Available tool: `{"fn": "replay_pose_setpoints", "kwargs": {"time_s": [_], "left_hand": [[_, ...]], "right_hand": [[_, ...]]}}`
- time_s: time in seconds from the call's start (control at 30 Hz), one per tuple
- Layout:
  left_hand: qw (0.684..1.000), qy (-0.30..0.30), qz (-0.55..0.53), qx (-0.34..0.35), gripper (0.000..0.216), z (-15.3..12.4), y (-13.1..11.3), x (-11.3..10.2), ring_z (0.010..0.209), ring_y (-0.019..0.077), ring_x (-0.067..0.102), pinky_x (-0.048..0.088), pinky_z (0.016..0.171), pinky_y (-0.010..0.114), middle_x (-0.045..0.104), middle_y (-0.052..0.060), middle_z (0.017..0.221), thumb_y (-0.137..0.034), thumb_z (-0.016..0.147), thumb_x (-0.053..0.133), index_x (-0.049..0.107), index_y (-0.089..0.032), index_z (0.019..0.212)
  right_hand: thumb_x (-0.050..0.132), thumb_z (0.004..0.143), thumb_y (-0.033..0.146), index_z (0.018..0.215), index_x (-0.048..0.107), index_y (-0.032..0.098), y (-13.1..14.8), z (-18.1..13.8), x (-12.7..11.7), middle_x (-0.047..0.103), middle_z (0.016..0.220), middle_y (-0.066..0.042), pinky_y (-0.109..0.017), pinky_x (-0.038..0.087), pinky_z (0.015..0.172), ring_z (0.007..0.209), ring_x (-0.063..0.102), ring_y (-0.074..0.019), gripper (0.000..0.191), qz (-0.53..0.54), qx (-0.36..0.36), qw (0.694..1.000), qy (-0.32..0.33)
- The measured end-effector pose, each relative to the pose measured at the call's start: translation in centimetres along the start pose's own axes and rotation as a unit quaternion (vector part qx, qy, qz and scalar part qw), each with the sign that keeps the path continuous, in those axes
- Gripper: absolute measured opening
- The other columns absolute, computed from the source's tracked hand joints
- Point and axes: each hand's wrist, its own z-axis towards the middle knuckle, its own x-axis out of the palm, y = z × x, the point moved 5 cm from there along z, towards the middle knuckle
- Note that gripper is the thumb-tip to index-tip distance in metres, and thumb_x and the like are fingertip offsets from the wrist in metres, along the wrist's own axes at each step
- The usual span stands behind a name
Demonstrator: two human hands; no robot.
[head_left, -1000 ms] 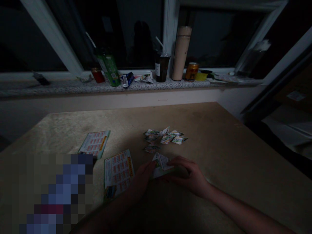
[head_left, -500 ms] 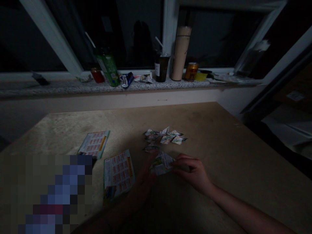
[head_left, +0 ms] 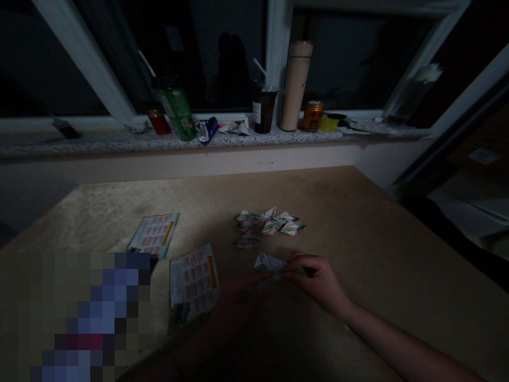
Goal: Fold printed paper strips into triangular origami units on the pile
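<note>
My right hand (head_left: 314, 278) pinches the right corner of a small folded printed paper (head_left: 267, 263) between thumb and fingers, low over the wooden table. My left hand (head_left: 242, 297) lies in deep shadow at the paper's near left edge, its fingers closed against it; their tips are dim and blurred. The paper has a pointed, roughly triangular shape with print on its face. Just beyond it, several small folded paper pieces (head_left: 271, 227) lie in a cluster, one (head_left: 247, 243) nearer than the others. Left of my left hand lies a flat printed sheet (head_left: 194, 281).
Another printed sheet or stack (head_left: 155, 233) lies farther left beside a pixelated patch (head_left: 91, 313). On the windowsill (head_left: 230, 139) stand a green bottle (head_left: 178, 111), a red jar (head_left: 159, 123), a dark cup with a straw (head_left: 263, 109), a tall beige flask (head_left: 295, 87) and an orange can (head_left: 313, 115).
The paper between my hands shows a smaller, more pointed shape, its lower left part folded or covered. My left hand has shifted nearer to me and right; my right hand keeps its pinch.
</note>
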Motion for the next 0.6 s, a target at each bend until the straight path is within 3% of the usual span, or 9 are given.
{"fn": "replay_pose_setpoints", "kwargs": {"time_s": [0.13,0.33,0.43,0.53,0.6], "left_hand": [[1.0,0.001,-0.007,-0.009,0.029,-0.1,0.5,0.1,0.085,0.0229,0.065,0.047,0.077,0.031,0.072,0.001,0.093,-0.037,0.081,0.051,0.071,-0.026,0.098],[0.995,-0.068,0.018,-0.064,0.03,-0.1,1.5,-0.3,0.089,0.0259,0.062,0.046,0.082,0.035,0.072,0.002,0.088,-0.043,0.077,0.053,0.073,-0.024,0.087],[0.997,-0.053,-0.028,-0.044,0.032,0.1,1.0,-0.2,0.095,0.0242,0.061,0.045,0.084,0.034,0.069,0.002,0.101,-0.039,0.08,0.051,0.068,-0.023,0.101],[0.994,-0.084,-0.065,-0.03,0.042,0.3,0.6,-0.5,0.108,0.0219,0.055,0.042,0.091,0.032,0.059,0.001,0.121,-0.033,0.08,0.052,0.055,-0.023,0.121],[0.993,-0.087,-0.064,-0.044,0.044,0.5,0.7,-0.4,0.107,0.0219,0.056,0.042,0.089,0.031,0.061,0.0,0.118,-0.035,0.08,0.052,0.053,-0.022,0.123]], "right_hand": [[0.069,0.071,0.028,0.066,0.068,0.016,-0.8,-0.2,0.1,0.066,0.065,-0.004,-0.025,0.045,0.056,0.061,0.059,-0.0154,0.013,-0.014,0.043,0.999,-0.001],[0.064,0.074,0.029,0.09,0.065,0.018,-0.8,-0.6,0.8,0.067,0.083,-0.006,-0.025,0.048,0.061,0.07,0.061,-0.016,0.019,-0.01,0.069,0.998,0.011],[0.06,0.078,0.029,0.094,0.063,0.017,-0.6,-0.7,1.3,0.065,0.071,-0.003,-0.022,0.045,0.054,0.059,0.058,-0.0132,0.02,-0.017,0.083,0.996,0.035],[0.059,0.078,0.029,0.097,0.062,0.017,-0.4,-0.7,1.5,0.061,0.065,-0.001,-0.021,0.043,0.049,0.054,0.055,-0.0114,0.022,-0.014,0.094,0.995,0.036],[0.059,0.079,0.029,0.098,0.06,0.017,-0.4,-0.7,1.6,0.061,0.068,-0.001,-0.02,0.042,0.049,0.054,0.054,-0.0106,0.023,0.003,0.096,0.995,0.034]]}}
